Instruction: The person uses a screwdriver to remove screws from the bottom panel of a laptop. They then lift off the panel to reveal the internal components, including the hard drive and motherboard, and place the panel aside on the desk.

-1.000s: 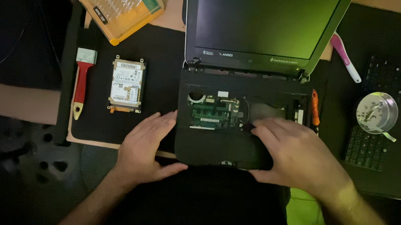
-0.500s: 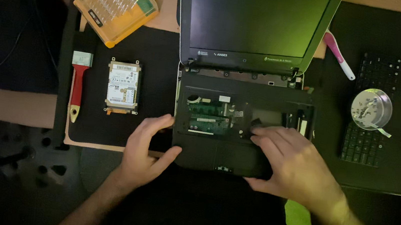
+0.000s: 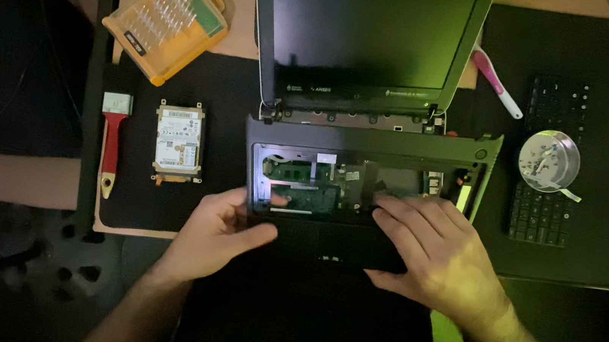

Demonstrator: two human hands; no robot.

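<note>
Working on the opened laptop (image 3: pixel 363 193) at the middle of the surface: left hand (image 3: pixel 217 234) grips its near-left corner, right hand (image 3: pixel 436 258) lies flat, fingers spread, on the palmrest. Lifting that bezel probably needs gentle, even prying.

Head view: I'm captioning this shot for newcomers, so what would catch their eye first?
An opened laptop with its keyboard removed sits at centre, circuit boards exposed. The left hand grips its front left corner and the right hand lies flat on its front right. To the left lie a bare hard drive, a red-handled brush and an orange bit case.
</note>
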